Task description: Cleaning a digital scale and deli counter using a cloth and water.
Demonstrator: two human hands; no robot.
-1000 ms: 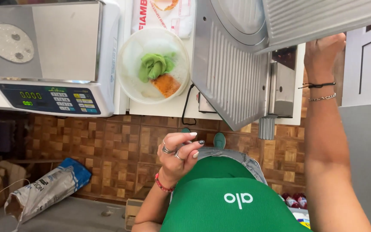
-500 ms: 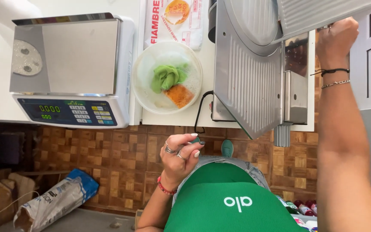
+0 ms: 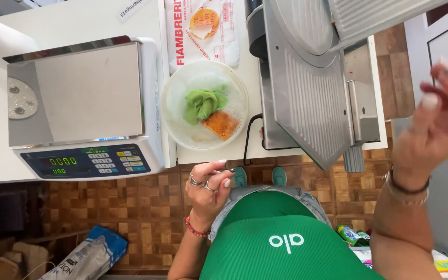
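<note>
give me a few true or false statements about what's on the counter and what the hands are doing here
1. The bowl holds a green cloth and an orange sponge. True.
2. The scale has a package lying on its platform. False: the platform is bare.
3. The left hand rests inside the bowl. False: it is at the counter edge, below the bowl, fingers curled.
4. The right hand is raised beside the slicer, gripping nothing that shows. True.
5. The bowl sits between the scale and the slicer. True.
6. The right hand is pressing the scale's keypad. False: it is on the far side, past the slicer.
</note>
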